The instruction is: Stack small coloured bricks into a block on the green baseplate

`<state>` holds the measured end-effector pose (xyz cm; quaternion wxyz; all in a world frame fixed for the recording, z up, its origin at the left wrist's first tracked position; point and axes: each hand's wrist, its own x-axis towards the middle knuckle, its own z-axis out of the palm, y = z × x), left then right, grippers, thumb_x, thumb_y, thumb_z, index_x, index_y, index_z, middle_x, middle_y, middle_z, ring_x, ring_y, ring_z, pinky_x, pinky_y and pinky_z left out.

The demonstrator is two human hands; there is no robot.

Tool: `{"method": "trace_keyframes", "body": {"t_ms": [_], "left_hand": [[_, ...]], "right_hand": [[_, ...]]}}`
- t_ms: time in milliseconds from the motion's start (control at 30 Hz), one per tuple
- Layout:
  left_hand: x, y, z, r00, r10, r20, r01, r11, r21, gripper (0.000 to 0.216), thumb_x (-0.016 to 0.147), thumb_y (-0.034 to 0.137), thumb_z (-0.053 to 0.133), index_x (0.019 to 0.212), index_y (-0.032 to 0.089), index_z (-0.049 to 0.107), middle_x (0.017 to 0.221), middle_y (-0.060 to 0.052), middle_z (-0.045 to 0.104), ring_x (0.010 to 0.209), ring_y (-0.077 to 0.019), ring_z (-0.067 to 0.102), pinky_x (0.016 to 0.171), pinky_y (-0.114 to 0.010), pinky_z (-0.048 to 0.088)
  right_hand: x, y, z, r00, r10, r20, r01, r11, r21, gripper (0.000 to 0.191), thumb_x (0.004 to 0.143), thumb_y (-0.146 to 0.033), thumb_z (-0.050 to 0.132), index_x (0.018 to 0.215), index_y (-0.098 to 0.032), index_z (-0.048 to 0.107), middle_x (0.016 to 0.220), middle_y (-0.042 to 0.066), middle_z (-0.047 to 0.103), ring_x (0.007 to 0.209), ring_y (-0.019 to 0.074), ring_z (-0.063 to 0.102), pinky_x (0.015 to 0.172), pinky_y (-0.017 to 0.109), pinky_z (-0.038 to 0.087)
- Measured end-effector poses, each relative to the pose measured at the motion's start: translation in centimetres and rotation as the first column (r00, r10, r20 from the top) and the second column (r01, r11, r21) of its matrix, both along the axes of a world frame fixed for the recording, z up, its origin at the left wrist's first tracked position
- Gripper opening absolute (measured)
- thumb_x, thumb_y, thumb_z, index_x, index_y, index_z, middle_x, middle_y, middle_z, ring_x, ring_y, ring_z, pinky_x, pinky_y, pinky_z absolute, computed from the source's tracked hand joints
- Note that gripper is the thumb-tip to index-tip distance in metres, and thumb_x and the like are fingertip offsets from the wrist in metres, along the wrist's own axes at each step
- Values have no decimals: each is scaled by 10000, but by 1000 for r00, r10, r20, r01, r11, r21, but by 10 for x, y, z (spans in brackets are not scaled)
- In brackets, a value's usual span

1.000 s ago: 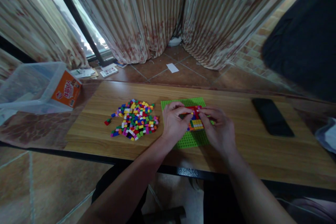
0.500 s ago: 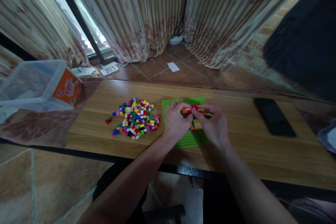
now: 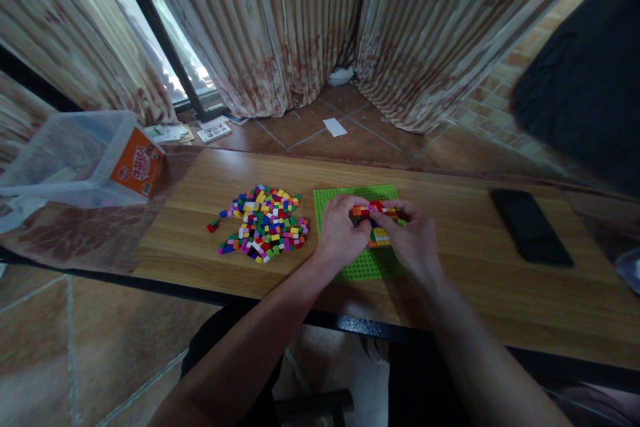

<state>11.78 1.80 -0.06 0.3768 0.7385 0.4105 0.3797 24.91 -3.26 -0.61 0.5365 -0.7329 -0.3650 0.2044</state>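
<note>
A structure of coloured toy bricks (image 3: pixel 381 236), with red, orange, yellow and blue showing, stands on a green studded baseplate (image 3: pixel 370 268). My left hand (image 3: pixel 343 227) is closed against its left side, thumb and fingers at the upper row. From the right, my right hand (image 3: pixel 413 235) grips the same structure, its thumb pressing near the top middle and its fingers curled behind. My fingers hide part of the bricks, so any single loose brick between them cannot be made out. To the left lies a pile of loose toy bricks (image 3: pixel 265 223) in many colours.
The wooden table (image 3: pixel 465 300) carries a black phone (image 3: pixel 531 227) on the right. Off its left end sits a clear plastic bin (image 3: pixel 95 160) with an orange label. Papers (image 3: pixel 214 131) lie beyond the table, before striped curtains (image 3: pixel 280 33).
The view has shifted slightly, so everything sits a little further right. Both hands stay on the brick structure, with the right thumb moved only a little.
</note>
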Motion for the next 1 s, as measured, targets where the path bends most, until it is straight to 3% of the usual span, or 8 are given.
{"method": "trace_keyframes", "body": {"t_ms": [133,267,367,433,533,633,1000], "left_hand": [[-5,6,-1,999,34,34,-33,999,-22,273,751,32,635,966,185,706,1055,-58,719,1066,-218,648,1016,-387,498],[-20,26,2,998,68,20,-66,997,-49,296,749,32,614,996,163,711,1056,-68,737,1021,-210,668,966,-378,526],[-43,48,10,999,40,4,-39,995,-89,281,764,36,582,982,158,710,1019,-58,758,965,-183,690,897,-332,548],[-61,60,16,996,-64,-68,57,993,-103,243,785,63,579,959,158,717,958,-46,766,888,-168,698,850,-311,554],[-87,71,22,952,-213,-221,197,976,-90,166,788,97,611,895,156,723,877,-41,768,815,-162,700,808,-295,552],[-103,70,25,894,-284,-347,270,959,-88,157,764,102,640,866,173,735,864,-37,774,804,-166,710,783,-286,551],[-105,55,41,747,-281,-603,273,956,-108,145,680,111,724,778,208,766,798,-29,764,777,-199,700,749,-293,527]], "right_hand": [[1,0,-2,1000,-11,6,11,1000,-14,328,670,-454,815,869,-203,747,846,51,714,764,209,644,737,386,515],[2,-2,-4,985,40,-169,-38,999,17,387,633,-482,864,883,-210,747,836,36,735,721,188,662,690,360,545],[3,-4,-2,936,52,-347,-18,995,101,375,656,-484,859,893,-215,747,791,15,736,666,161,664,653,335,562],[4,-5,0,908,26,-417,50,984,171,320,687,-463,838,866,-215,743,756,1,725,633,144,654,623,311,562],[5,-6,4,915,-22,-403,134,959,251,229,693,-395,824,802,-211,738,751,-6,720,627,124,645,605,274,556],[5,-6,5,928,-55,-369,157,955,253,182,692,-347,815,782,-206,742,755,-7,724,615,113,637,593,259,555],[1,-9,8,954,-81,-287,142,970,197,146,698,-335,788,766,-211,747,730,9,733,615,145,656,584,293,577]]}}
